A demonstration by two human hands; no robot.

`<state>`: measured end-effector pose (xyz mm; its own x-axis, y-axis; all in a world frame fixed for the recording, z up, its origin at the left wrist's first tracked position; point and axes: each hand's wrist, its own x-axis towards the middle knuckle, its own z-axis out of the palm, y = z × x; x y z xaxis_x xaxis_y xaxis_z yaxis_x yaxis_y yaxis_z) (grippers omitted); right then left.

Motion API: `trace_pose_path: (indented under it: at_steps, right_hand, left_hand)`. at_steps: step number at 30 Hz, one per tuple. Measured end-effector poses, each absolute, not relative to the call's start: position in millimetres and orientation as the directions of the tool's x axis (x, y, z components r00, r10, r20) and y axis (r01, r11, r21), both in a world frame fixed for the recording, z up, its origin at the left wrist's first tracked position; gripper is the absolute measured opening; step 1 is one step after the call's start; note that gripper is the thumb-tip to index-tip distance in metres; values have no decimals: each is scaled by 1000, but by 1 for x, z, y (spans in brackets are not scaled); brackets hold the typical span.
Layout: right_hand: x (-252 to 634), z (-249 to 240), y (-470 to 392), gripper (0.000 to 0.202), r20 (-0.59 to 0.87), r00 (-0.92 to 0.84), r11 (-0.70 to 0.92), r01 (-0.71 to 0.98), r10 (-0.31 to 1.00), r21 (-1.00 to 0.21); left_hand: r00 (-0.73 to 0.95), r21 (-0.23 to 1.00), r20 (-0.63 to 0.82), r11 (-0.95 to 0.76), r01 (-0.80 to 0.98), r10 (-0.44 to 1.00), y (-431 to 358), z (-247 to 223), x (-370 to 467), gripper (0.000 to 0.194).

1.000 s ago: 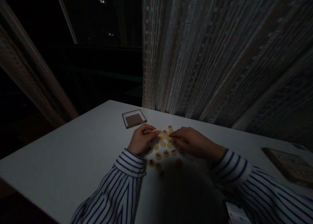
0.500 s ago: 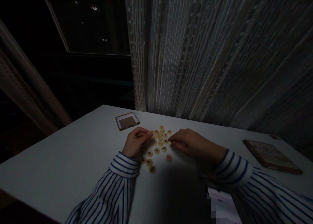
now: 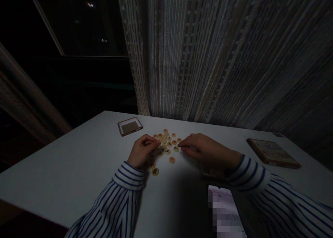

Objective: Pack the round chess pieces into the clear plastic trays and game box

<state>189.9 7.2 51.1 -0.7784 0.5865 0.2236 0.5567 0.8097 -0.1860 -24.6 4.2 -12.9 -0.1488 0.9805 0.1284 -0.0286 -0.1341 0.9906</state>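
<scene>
Several round wooden pieces (image 3: 172, 159) with red or black markings lie loosely on the white table, some overlapping. At their left edge is my left hand (image 3: 144, 150), thumb and index finger pinched together at a piece too small and dim to make out. My right hand (image 3: 205, 149) hovers at the right edge of the pieces, its index fingertip beside a red-marked one; the fingers are bent and slightly apart, and nothing shows between them. Some black-marked pieces (image 3: 155, 171) lie nearer, partly behind my left hand.
An open shallow box (image 3: 130, 126) rests at the back left of the table (image 3: 85, 161). A flat patterned box (image 3: 273, 152) lies at the right. A lit phone (image 3: 226, 210) is near the front, beside my right sleeve. Curtains (image 3: 182, 58) hang behind.
The camera view has shifted, so the table items appear further left. The pieces have moved relative to my hands, and more red-marked ones show near my right fingertips.
</scene>
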Motion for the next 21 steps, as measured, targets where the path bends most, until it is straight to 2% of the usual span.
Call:
trace_pose_path:
  at_steps: [7,15,21]
  right_hand:
    - [200,56,-2,25,277,-762,807,521,586,-277]
    - [218,54,-7,24,381,-662,759,498,645,-419]
    - [230,51,-8,24,401,-633,743,489,663,-457]
  left_hand:
    - [-88,995,81,-85,-47,993,-6,-6,-3,27]
    - [-53,990,135,-137,-25,989,-8,-5,16,25]
    - [-6,990,121,-122,-74,993,-8,0,31,26]
